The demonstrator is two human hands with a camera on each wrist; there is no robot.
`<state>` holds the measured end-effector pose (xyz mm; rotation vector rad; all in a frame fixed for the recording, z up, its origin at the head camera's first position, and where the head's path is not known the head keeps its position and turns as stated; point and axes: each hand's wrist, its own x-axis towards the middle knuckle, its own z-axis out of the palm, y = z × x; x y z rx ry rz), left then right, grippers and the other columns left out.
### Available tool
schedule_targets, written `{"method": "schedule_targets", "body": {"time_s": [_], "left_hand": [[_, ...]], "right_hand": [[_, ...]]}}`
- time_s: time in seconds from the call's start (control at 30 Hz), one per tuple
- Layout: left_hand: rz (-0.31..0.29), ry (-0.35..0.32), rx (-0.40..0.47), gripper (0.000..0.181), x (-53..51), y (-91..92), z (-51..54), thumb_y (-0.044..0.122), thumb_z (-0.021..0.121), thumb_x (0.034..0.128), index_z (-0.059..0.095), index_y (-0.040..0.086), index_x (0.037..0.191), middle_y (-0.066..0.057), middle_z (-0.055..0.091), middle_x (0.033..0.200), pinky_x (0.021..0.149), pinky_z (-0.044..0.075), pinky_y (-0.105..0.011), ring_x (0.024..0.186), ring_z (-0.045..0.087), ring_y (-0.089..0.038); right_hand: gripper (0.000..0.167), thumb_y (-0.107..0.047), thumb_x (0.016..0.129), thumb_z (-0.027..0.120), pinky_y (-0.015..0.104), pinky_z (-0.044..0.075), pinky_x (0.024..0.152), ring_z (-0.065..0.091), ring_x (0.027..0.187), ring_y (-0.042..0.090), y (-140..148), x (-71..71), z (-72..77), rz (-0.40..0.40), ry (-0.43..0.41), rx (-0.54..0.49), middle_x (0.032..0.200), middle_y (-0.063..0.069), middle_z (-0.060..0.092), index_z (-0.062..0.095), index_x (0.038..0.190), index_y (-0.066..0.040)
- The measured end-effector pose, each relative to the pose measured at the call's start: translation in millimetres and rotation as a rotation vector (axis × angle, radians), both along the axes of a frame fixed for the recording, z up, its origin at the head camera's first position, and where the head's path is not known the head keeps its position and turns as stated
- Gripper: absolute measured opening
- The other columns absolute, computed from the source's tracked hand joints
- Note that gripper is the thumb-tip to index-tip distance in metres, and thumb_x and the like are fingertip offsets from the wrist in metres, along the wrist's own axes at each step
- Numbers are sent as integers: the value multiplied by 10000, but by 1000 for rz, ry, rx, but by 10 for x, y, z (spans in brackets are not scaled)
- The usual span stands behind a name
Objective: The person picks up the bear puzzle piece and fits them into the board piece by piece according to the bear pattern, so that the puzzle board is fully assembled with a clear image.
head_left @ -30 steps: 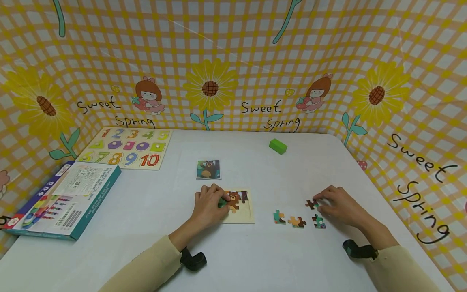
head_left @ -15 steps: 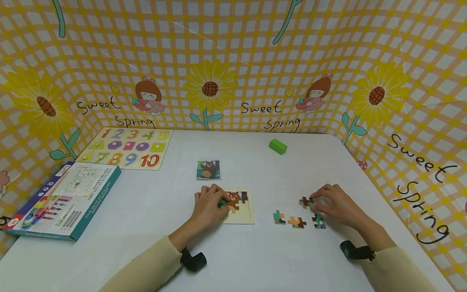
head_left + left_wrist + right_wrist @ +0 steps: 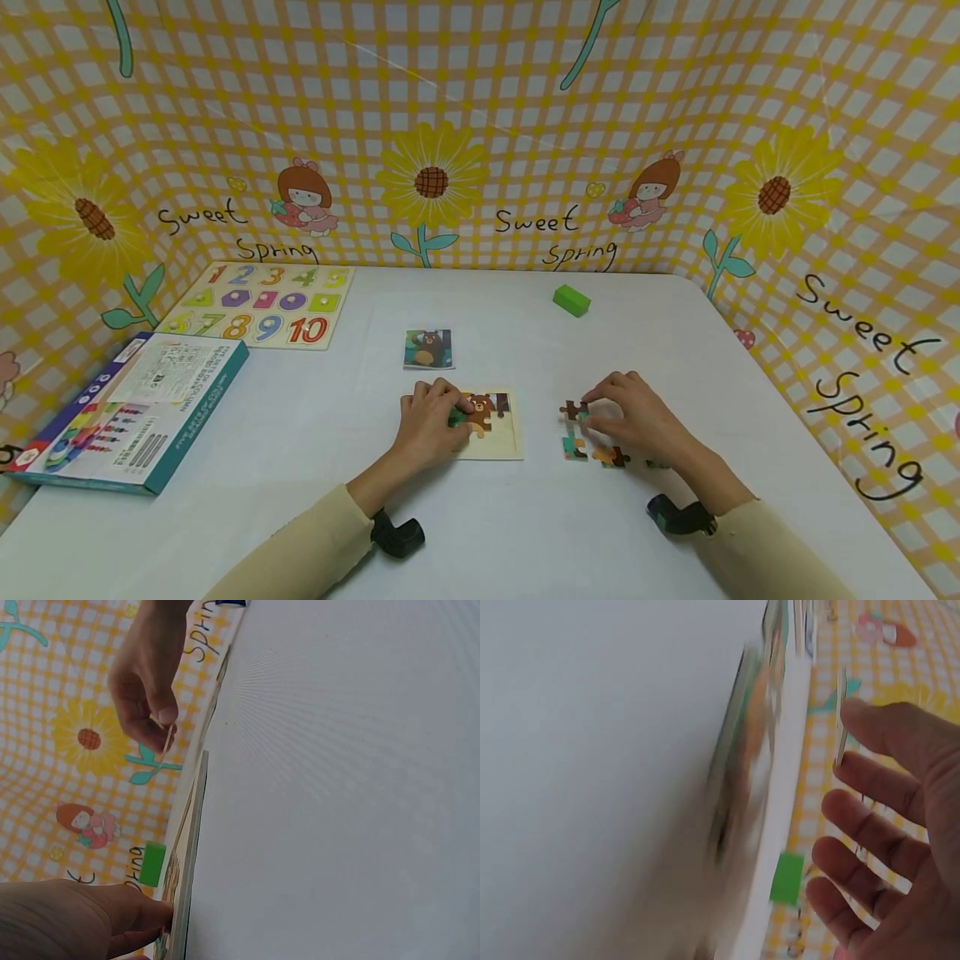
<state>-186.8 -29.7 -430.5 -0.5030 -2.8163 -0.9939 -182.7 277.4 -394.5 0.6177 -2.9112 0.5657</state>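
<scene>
Head view: left hand [image 3: 429,423] hides nine-o'clock side of board [image 3: 497,449]; right hand [image 3: 636,418] covers most of piece [image 3: 658,464] at its five o'clock. Right wrist view: loose pieces [image 3: 737,754] blurred.

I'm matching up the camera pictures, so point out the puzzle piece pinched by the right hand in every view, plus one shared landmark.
Head: puzzle piece right of centre, lower half, at the fingertips of the right hand.
Left wrist: puzzle piece edge-on, upper left.
Right wrist: puzzle piece edge-on, upper right.
Landmark in all three: green block.

R hand [image 3: 936,806] pinches thin pc [image 3: 842,694] edge-on; grn blk [image 3: 787,878], checked cloth [image 3: 855,652] beyond.
</scene>
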Motion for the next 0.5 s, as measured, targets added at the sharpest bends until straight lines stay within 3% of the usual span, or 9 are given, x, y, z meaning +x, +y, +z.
{"method": "schedule_targets", "body": {"time_s": [0.5], "left_hand": [[-10, -11, 13, 83, 2, -12, 8, 173, 682, 797, 675, 166, 880, -5, 562, 1029, 859, 280, -495, 973, 407, -225]], "right_hand": [[241, -211, 765, 748, 354, 405, 787, 479, 933, 205, -688, -74, -47, 47, -10, 16, 992, 37, 634, 716, 985, -116]]}}
